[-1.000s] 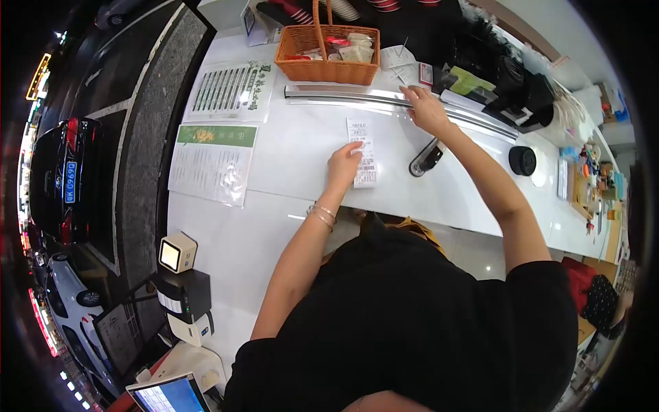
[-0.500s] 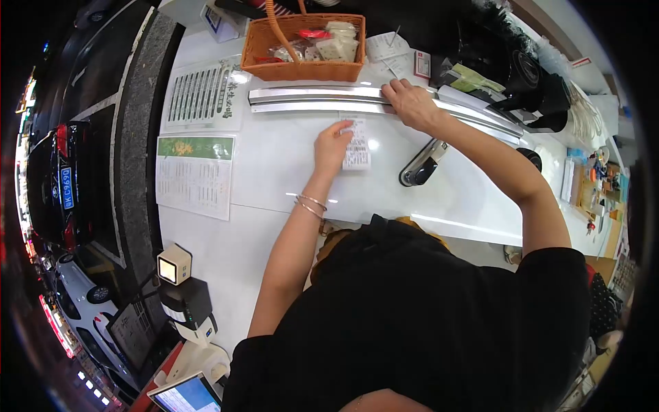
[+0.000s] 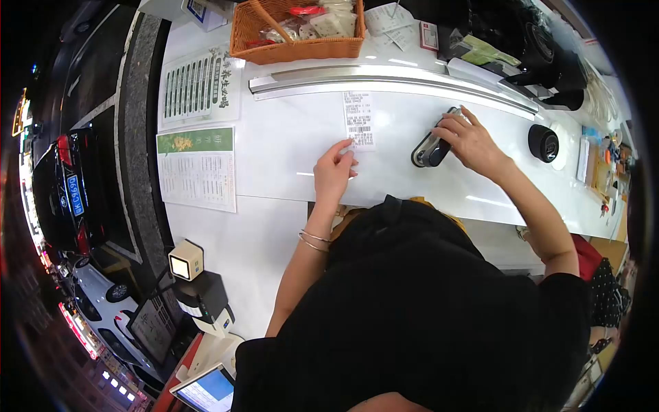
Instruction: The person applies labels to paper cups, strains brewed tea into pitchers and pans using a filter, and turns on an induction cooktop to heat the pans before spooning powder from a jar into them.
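A printed receipt (image 3: 359, 118) lies on the white counter (image 3: 288, 158), its top edge close to the long metal rail (image 3: 309, 80). My left hand (image 3: 334, 172) is at the lower left corner of the receipt, fingers curled with the fingertips touching the paper. To the right, my right hand (image 3: 473, 141) has its fingers wrapped over the upper part of a black and silver stapler (image 3: 432, 149), which rests on the counter at a slant.
Beyond the rail stand a wicker basket (image 3: 329, 49) of packets and some paper slips (image 3: 390, 24). Menu sheets (image 3: 197, 168) lie at left, a small printer (image 3: 202, 295) and a screen (image 3: 208, 390) at lower left. A round black object (image 3: 543, 143) sits at right.
My right hand has left the metal rail and come down onto the stapler. My left hand has moved from the receipt's upper part to its lower corner. The camera view has shifted slightly.
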Motion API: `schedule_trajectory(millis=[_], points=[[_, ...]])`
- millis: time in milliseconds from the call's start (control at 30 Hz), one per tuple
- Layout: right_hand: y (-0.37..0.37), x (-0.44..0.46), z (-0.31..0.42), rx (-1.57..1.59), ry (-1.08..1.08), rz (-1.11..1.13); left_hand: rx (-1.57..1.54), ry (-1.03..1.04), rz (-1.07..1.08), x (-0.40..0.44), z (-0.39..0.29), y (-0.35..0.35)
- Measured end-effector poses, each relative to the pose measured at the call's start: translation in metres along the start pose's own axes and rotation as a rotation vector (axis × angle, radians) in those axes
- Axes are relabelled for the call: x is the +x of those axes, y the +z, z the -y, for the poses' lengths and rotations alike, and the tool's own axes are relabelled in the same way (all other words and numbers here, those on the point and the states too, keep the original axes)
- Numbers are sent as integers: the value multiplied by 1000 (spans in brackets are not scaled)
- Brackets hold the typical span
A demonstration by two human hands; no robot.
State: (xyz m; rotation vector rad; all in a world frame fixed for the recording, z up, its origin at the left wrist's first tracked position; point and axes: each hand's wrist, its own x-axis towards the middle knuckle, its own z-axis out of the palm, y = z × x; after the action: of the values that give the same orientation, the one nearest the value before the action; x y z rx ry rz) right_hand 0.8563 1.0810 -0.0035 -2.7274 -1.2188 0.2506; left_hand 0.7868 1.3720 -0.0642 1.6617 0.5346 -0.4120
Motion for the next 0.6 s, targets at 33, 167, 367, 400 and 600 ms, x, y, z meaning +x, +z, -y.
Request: schedule_trajectory(millis=[33,167,367,400,600], points=[[6,3,-2,-4,2,-1,4,-15,0,2,0,0],[18,10,4,110,30,24,-32,-52,31,-2,-3,-4],[19,23,54,378,243,-78,-17,-47,36,-4,-2,-3],[20,31,62,381,244,-76,0,-37,31,-4,-2,-3],[41,53,73,206,207,-68,-17,-35,63,-2,-3,-6]])
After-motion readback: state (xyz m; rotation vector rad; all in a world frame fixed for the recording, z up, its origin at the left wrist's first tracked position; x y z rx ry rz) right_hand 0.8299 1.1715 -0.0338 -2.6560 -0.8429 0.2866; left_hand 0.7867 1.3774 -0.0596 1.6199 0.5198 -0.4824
